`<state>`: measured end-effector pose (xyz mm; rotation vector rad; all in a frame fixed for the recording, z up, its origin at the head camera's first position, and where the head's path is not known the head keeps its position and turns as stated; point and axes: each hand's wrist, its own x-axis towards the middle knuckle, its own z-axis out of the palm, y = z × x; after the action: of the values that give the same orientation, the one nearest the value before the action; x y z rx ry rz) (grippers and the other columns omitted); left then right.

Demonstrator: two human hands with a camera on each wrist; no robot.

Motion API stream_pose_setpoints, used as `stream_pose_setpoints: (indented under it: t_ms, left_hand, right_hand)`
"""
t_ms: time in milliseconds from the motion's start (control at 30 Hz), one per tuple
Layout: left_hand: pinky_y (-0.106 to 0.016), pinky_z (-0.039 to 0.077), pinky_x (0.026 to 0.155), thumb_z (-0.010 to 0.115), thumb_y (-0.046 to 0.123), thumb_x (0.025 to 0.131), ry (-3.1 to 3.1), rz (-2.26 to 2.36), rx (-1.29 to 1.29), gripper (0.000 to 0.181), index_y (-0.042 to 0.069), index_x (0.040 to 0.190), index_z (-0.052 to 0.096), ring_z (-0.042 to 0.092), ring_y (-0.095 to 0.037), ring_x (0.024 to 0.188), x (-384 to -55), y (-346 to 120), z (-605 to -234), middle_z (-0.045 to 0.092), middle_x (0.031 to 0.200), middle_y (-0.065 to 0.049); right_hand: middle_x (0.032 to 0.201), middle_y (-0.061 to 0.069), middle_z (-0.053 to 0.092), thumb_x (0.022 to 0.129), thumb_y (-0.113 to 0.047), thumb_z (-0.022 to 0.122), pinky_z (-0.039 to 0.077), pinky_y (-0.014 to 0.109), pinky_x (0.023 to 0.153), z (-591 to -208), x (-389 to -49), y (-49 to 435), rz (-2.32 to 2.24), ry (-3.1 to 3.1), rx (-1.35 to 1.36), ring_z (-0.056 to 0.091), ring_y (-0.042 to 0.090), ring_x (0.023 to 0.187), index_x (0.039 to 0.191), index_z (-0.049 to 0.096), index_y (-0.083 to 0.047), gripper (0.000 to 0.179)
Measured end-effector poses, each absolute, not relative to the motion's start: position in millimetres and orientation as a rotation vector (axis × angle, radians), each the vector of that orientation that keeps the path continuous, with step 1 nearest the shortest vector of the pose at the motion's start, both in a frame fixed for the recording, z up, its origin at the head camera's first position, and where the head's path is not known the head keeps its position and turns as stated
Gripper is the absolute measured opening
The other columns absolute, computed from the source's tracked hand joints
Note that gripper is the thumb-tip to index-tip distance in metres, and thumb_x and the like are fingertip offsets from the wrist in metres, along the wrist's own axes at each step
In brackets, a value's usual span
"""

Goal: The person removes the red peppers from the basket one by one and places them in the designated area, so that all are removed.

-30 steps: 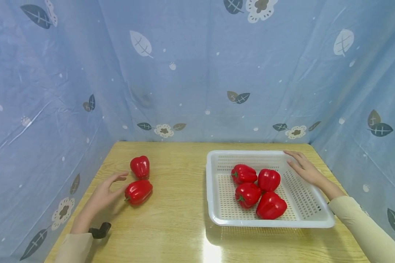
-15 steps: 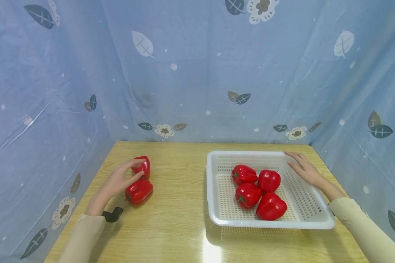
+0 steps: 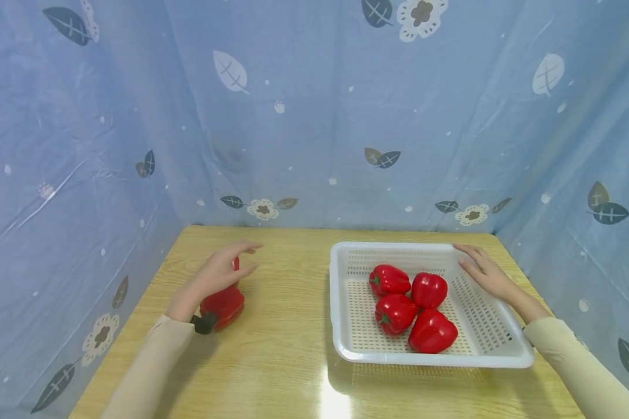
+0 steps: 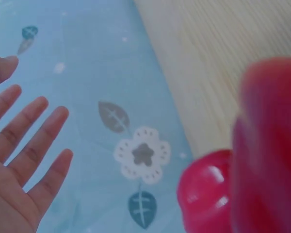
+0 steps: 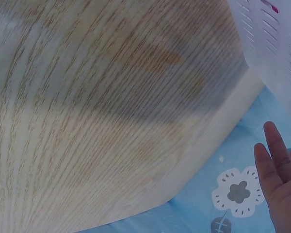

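We see a pale wooden table (image 3: 283,361) with a glossy, grained top, closed in on three sides by blue plastic sheeting (image 3: 314,116) printed with leaves and white flowers; a bright glare patch sits near the table's front edge.

The left hand (image 3: 221,271) reaches over the table's left half with its fingers (image 4: 36,141) spread and straight, holding nothing. It hangs above two shiny red bell peppers: the nearer pepper (image 3: 222,305) lies on the wood just under the wrist, and the farther pepper (image 3: 235,263) is almost wholly hidden behind the palm, so we cannot tell whether the hand touches it. In the left wrist view the peppers are a blurred red mass at the right.

The right hand (image 3: 484,272) lies flat and relaxed against the far right rim of a white perforated plastic basket (image 3: 340,326), which sits on the table's right half. Four more red bell peppers (image 3: 413,307) lie clustered together inside it, near the middle.
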<state>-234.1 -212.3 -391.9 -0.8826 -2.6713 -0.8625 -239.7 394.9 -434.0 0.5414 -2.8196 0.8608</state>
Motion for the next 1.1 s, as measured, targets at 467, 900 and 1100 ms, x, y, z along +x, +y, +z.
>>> stream_pose_setpoints:
  t_ms: [467, 900, 1100]
  left_hand:
    - [-0.038, 0.044, 0.096, 0.063, 0.034, 0.088, -2.708, -0.855, -1.059, 0.048, 0.018, 0.132, 0.051, 0.054, -0.014, 0.113, -249, -171, -384, 0.054, 0.128, 0.004]
    - [-0.035, 0.045, 0.095, 0.063, 0.028, 0.088, -2.706, -0.816, -1.194, 0.046, 0.019, 0.131, 0.051, 0.054, -0.012, 0.111, -258, -125, -389, 0.053, 0.129, 0.005]
    - [-0.032, 0.045, 0.095, 0.062, 0.028, 0.088, -2.671, -0.819, -1.277, 0.044, 0.016, 0.129, 0.052, 0.055, -0.013, 0.110, -266, -101, -392, 0.055, 0.129, 0.003]
  right_hand:
    - [0.136, 0.027, 0.031, 0.098, -0.022, 0.045, 0.029, 0.071, 0.086, -431, -237, 395, 0.878, -2.862, 0.535, 0.032, 0.047, 0.120, 0.143, 0.031, -0.008, 0.050]
    - [0.135, 0.027, 0.032, 0.097, -0.022, 0.047, 0.030, 0.071, 0.085, -430, -240, 396, 0.846, -2.860, 0.566, 0.033, 0.047, 0.119, 0.143, 0.031, -0.006, 0.051]
    - [0.137, 0.028, 0.031, 0.097, -0.022, 0.047, 0.029, 0.072, 0.085, -429, -239, 395, 0.837, -2.860, 0.555, 0.032, 0.048, 0.121, 0.143, 0.032, -0.006, 0.051]
